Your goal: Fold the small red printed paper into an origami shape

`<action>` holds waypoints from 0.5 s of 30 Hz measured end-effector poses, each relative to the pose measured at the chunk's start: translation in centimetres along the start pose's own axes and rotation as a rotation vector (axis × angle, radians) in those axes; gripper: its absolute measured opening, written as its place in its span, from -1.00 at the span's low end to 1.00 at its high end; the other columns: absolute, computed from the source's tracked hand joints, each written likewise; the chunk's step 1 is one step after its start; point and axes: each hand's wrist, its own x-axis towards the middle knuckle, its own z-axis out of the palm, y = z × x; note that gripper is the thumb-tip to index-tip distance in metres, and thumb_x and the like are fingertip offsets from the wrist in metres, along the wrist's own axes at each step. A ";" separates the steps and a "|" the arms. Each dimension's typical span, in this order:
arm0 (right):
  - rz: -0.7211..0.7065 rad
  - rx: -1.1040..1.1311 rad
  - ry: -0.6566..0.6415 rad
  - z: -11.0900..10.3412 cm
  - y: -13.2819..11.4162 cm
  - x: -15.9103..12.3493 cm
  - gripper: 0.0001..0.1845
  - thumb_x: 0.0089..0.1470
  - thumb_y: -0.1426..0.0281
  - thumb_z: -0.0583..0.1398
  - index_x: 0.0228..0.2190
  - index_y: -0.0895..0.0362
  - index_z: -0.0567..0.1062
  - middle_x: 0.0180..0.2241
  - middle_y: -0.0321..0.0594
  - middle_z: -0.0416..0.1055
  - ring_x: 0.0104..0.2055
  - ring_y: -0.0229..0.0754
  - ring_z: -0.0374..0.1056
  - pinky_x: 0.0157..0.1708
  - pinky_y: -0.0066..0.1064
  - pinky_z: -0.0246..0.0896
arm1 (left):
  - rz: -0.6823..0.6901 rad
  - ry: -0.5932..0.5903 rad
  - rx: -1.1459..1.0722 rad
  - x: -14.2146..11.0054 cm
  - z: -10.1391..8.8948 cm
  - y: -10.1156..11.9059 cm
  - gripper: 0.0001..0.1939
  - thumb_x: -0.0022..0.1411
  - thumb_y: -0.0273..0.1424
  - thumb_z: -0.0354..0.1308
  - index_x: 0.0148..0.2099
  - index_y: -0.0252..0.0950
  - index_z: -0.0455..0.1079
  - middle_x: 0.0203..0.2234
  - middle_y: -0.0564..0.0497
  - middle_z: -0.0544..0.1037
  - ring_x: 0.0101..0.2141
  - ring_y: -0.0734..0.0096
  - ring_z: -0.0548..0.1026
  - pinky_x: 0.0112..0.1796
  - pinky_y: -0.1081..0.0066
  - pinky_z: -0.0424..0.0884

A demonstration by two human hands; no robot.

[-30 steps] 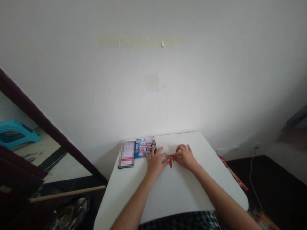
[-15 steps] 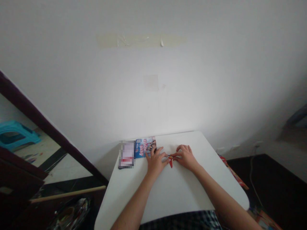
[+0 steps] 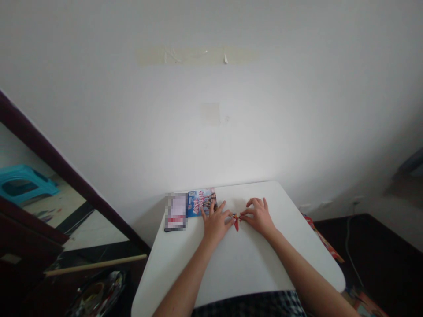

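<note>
On the white table [image 3: 238, 273] lies a small folded paper piece [image 3: 236, 223], red and pointed toward me, with a multicoloured upper part. My left hand [image 3: 214, 222] pinches its left side between thumb and index finger, the other fingers spread above the tabletop. From the right, my right hand [image 3: 259, 215] pinches the opposite side with thumb and forefinger. My fingertips hide part of the piece, and its exact folds are too small to make out. A blue printed leaflet [image 3: 194, 207] lies just beyond my left hand.
Left of the leaflet rests a dark-edged flat object [image 3: 176, 213], blurred by pixelation. A white wall [image 3: 218, 154] borders the table's far edge. On the floor to the left are a wooden stick [image 3: 99, 264] and a black bag of rubbish [image 3: 99, 293].
The whole view has shifted slightly. My right fingertips sit a little further right on the piece, and both hands otherwise keep nearly the same pose.
</note>
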 end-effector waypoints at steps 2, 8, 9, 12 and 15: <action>0.011 -0.012 0.000 -0.1 0.0 0.1 -0.89 0.10 0.16 0.30 -0.35 -0.15 0.64 -0.08 -0.21 0.39 0.13 0.01 0.21 0.27 0.34 -0.29 | -0.002 -0.003 -0.002 0.0 0.1 0.0 -0.77 0.23 -0.03 0.15 -0.15 0.08 0.53 0.29 0.20 0.31 0.34 -0.14 0.03 0.17 -0.54 -0.31; 0.017 -0.055 -0.060 -0.8 -0.6 0.3 -0.80 0.17 0.14 0.22 -0.37 -0.08 0.60 -0.04 -0.19 0.39 0.22 0.07 0.12 0.22 0.44 -0.28 | -0.016 -0.022 -0.018 0.3 -0.3 0.2 -0.78 0.20 -0.04 0.19 -0.17 0.08 0.54 0.28 0.21 0.32 0.33 -0.17 0.03 0.17 -0.55 -0.30; 0.016 -0.062 -0.072 -0.9 -0.7 0.3 -0.80 0.18 0.14 0.21 -0.36 -0.08 0.60 -0.02 -0.19 0.39 0.25 0.09 0.09 0.21 0.45 -0.29 | -0.017 -0.022 -0.021 0.3 -0.3 0.2 -0.78 0.19 -0.04 0.19 -0.18 0.08 0.55 0.28 0.21 0.33 0.33 -0.17 0.03 0.17 -0.55 -0.29; -0.007 -0.082 -0.090 -1.0 -0.9 0.2 -0.81 0.17 0.13 0.22 -0.34 -0.08 0.59 0.03 -0.22 0.38 0.30 0.12 0.02 0.22 0.45 -0.33 | -0.019 -0.007 -0.031 0.3 -0.3 0.0 -0.78 0.17 -0.03 0.21 -0.19 0.09 0.55 0.25 0.20 0.37 0.33 -0.16 0.03 0.17 -0.54 -0.27; -0.026 -0.088 -0.076 -0.7 -0.7 0.1 -0.80 0.16 0.12 0.22 -0.34 -0.08 0.58 0.07 -0.24 0.36 0.32 0.12 0.00 0.25 0.43 -0.40 | -0.029 0.013 -0.054 0.1 0.1 -0.1 -0.78 0.16 -0.02 0.22 -0.19 0.09 0.55 0.22 0.18 0.42 0.33 -0.14 0.06 0.17 -0.54 -0.27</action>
